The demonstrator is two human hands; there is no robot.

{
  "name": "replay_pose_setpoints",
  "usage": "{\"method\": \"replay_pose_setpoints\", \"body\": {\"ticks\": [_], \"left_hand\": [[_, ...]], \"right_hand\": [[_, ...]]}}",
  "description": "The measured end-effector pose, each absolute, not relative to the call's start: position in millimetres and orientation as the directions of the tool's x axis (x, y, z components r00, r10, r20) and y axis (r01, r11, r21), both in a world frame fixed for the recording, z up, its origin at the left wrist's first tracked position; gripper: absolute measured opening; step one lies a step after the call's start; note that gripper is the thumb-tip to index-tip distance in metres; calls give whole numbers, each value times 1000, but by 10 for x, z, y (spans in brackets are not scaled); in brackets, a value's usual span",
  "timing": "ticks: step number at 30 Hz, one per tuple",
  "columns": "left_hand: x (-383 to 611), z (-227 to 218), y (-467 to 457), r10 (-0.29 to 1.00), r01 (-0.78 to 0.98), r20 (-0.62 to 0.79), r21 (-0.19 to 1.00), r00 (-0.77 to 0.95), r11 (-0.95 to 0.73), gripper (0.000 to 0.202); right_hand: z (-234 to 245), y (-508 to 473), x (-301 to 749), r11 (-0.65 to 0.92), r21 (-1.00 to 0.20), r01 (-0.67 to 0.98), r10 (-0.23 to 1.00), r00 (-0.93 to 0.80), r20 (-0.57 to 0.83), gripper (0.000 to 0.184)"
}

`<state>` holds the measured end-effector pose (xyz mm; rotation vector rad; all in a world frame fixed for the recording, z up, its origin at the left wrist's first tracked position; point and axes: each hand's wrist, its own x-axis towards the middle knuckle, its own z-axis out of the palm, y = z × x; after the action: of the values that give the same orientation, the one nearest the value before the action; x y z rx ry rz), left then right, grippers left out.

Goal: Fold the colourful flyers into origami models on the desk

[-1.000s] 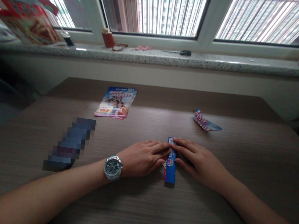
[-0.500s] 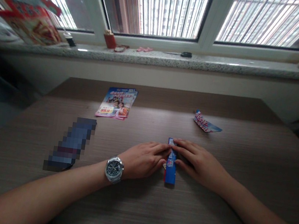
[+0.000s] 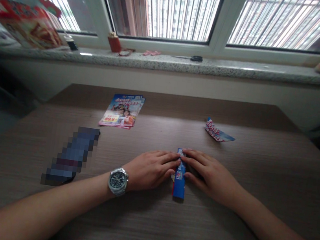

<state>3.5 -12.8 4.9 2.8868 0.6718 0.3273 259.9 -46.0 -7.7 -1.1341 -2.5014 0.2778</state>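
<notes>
A paper flyer (image 3: 180, 184), folded into a narrow blue strip, lies lengthwise on the table between my two hands. My left hand (image 3: 153, 170) comes in from the left, fingers close together, its fingertips gripping the strip's left side. A watch (image 3: 118, 181) is on that wrist. From the right, my right hand (image 3: 208, 170) holds the strip's upper part with its fingertips, the thumb at the right edge. The tips of both hands nearly meet on the strip. A bit of red and pale paper shows along its left edge; its underside is hidden.
A small stack of flyers (image 3: 122, 110) lies at the back left of the table (image 3: 139, 224). Nearer stands out a pixelated dark object (image 3: 71, 155). A folded paper piece (image 3: 219, 133) lies back right. On the windowsill are scissors (image 3: 196, 58) and a red food bag (image 3: 33, 24).
The whole view has shifted slightly, so everything appears a little further left. Both hands keep nearly the same place on the folded flyer.
</notes>
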Motion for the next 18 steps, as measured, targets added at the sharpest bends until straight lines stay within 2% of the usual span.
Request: {"method": "replay_pose_setpoints", "body": {"ticks": [13, 18], "left_hand": [[26, 52, -132, 442, 410, 193, 187, 876, -893, 40], [-1, 56, -121, 434, 407, 160, 175, 886, -896, 42]], "right_hand": [[-52, -460, 2598, 648, -330, 687, 761, -598, 249, 43], [-70, -465, 2596, 642, -324, 695, 766, -597, 237, 45]]}}
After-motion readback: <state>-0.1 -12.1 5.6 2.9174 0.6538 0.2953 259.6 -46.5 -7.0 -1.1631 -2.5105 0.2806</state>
